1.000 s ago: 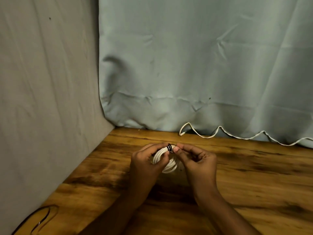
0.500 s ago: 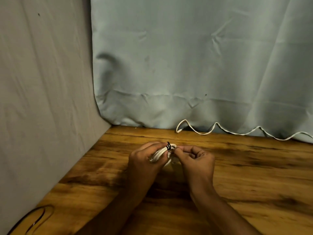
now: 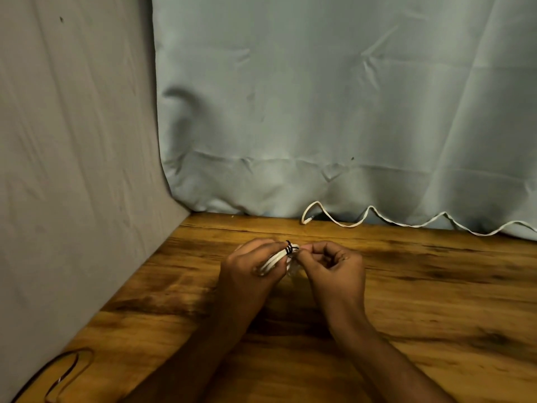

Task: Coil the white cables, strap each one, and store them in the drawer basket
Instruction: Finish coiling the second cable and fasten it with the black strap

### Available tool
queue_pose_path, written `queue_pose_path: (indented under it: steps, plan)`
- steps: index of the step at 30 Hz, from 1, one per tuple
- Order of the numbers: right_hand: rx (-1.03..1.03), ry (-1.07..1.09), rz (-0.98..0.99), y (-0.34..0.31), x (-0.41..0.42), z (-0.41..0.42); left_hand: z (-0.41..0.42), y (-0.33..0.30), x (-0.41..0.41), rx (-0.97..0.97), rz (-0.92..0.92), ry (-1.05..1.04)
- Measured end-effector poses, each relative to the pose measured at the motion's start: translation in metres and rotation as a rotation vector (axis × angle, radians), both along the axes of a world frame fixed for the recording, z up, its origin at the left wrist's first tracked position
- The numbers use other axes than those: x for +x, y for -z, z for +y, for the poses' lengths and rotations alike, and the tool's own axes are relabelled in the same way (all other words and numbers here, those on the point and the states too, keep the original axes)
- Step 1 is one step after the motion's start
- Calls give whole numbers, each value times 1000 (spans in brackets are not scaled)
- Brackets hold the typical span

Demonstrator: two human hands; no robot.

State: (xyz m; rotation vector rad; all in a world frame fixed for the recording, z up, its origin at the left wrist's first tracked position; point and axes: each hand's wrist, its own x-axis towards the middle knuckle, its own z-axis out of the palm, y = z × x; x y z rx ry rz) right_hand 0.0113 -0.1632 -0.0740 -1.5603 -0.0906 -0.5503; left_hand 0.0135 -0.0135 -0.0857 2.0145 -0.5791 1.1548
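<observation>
Left hand [image 3: 247, 274] grips a coiled white cable [image 3: 273, 259] above the wooden table [image 3: 436, 301]; right hand [image 3: 334, 266] pinches at the black strap [image 3: 288, 246] wound round the coil's top. By appearance one cable is coiled, its strapping near done. A second white cable [image 3: 406, 223] lies uncoiled along the curtain [image 3: 319, 112]; no drawer basket is visible.

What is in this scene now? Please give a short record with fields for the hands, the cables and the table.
left hand: left hand grips the coiled cable
right hand: right hand pinches at the coil beside the black strap
strap: wound round the coil, at its top
loose cable: loose cable lies uncoiled along the curtain
table: wooden table
drawer basket: not in view
</observation>
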Motion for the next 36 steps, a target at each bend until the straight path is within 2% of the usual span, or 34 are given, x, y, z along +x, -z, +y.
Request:
queue_pose_path:
  steps: [4, 8, 19, 29, 32, 34, 36]
  plan:
    - [42, 64, 36, 2, 0, -2, -4, -1, -1, 4, -8, 0]
    - [39, 53, 45, 1, -1, -3, -4, -2, -1, 91, -52, -17]
    - [-72, -30, 14, 2, 3, -7, 1, -2, 1, 147, -47, 1]
    - [-524, 49, -149, 0, 5, -19, 4, 0, 2, 187, 45, 97]
    - [-605, 46, -157, 1, 7, -21, 9, 4, 8, 119, 79, 154]
    - [-550, 6, -110, 2, 8, -18, 11, 6, 10, 15, 83, 151]
    - [-299, -88, -24, 3, 10, -13, 9, 7, 12, -73, 77, 126]
